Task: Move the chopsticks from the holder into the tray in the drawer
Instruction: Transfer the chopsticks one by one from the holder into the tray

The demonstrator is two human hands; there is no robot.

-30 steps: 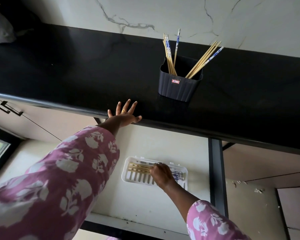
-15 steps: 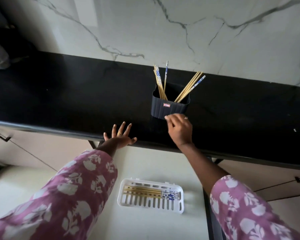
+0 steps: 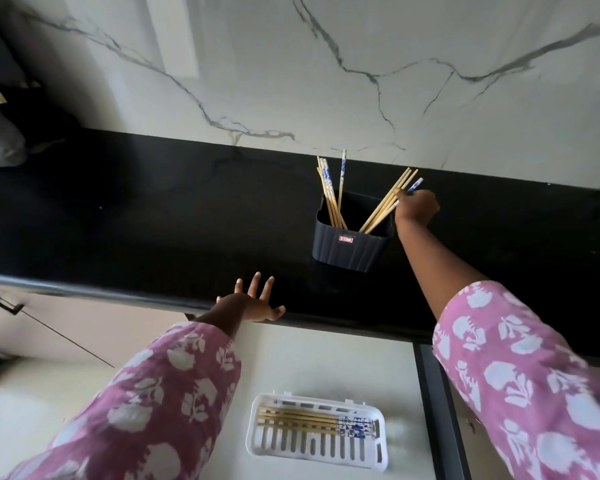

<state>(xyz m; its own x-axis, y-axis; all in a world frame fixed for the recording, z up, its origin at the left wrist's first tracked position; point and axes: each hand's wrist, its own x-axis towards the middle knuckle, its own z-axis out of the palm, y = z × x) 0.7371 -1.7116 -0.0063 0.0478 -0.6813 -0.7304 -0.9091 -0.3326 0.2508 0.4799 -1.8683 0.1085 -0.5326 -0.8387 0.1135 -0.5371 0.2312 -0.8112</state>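
Chopsticks (image 3: 383, 206) leaned in two bunches inside the dark ribbed holder (image 3: 350, 249), which stood on the black counter (image 3: 153, 220) right of the frame's centre. Your right hand (image 3: 417, 206) had reached to the right-hand bunch, just right of the holder's rim: its fingertips (image 3: 400, 195) touched the upper ends of those slanted sticks, and the blue-patterned tip of one poked out above your knuckles. You appeared to be pinching that stick, but your fingers curled away from the camera, so I cannot tell whether the grip had actually closed. The left-hand bunch (image 3: 329, 195) stood apart from your hand, leaning towards the left wall of the holder.

Your left hand (image 3: 253, 303) lay flat with fingers spread on the counter's front edge, below and left of the holder, holding nothing.

Low in the frame, the white slotted tray (image 3: 315, 448) sat on the pale drawer floor (image 3: 326, 362), and several chopsticks (image 3: 312, 420) lay side by side along its far half, patterned ends to the right.
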